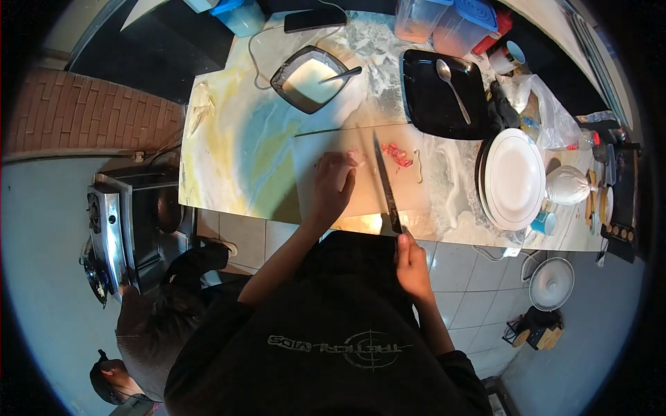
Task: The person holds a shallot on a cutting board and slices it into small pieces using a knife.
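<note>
Head view: right hand (412,267) grips stiff-looking knife (386,182), rightly by handle; left hand (335,182) curled at pale piece (356,158), likely soft, pinch unclear.

A long, narrow, dark-bladed knife (386,182) points its tip toward the far edge of a pale, flat, rectangular cutting board (361,194). Left of the blade sits a small pale-pink food piece (356,158); right of it, a loose heap of chopped red bits (397,154).
</note>
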